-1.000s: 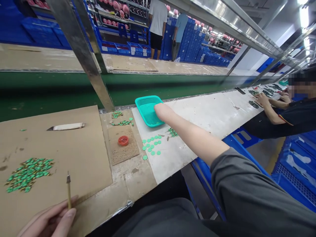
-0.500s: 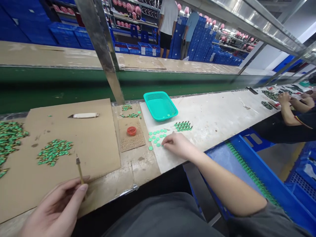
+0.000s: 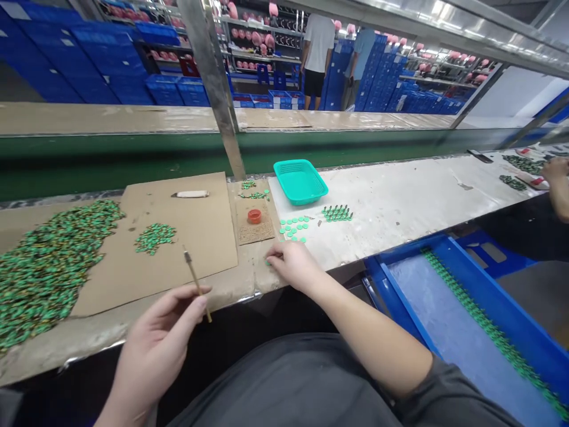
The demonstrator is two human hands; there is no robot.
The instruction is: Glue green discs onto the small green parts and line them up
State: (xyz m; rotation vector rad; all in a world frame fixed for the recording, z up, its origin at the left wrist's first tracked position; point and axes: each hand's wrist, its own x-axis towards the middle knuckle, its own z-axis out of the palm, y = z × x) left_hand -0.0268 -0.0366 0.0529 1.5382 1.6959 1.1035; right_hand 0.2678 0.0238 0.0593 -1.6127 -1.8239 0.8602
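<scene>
My left hand [image 3: 166, 341] pinches a thin brush [image 3: 192, 274], its dark tip pointing up and away, over the table's front edge. My right hand [image 3: 293, 264] is closed at the fingertips on a small green disc [image 3: 268, 262], just left of several loose green discs [image 3: 293, 226] on the white surface. A red round cap [image 3: 254, 216] rests on a brown textured pad [image 3: 255, 232]. Behind the discs stand rows of green discs with dark upright pieces [image 3: 338, 213]. A small pile of green and gold pieces [image 3: 154, 238] lies on the cardboard [image 3: 204, 237].
A turquoise basket [image 3: 301, 182] stands at the back, and a white-handled tool [image 3: 191, 194] lies on the cardboard. A large pile of green pieces [image 3: 48, 273] covers the left. Lower right is a blue crate [image 3: 480, 320]. A co-worker's hand [image 3: 555, 169] shows far right.
The view has swung left, showing more of the large pile. My right hand has moved left and nearer the table edge, beside the pad. The brush remains in my left hand.
</scene>
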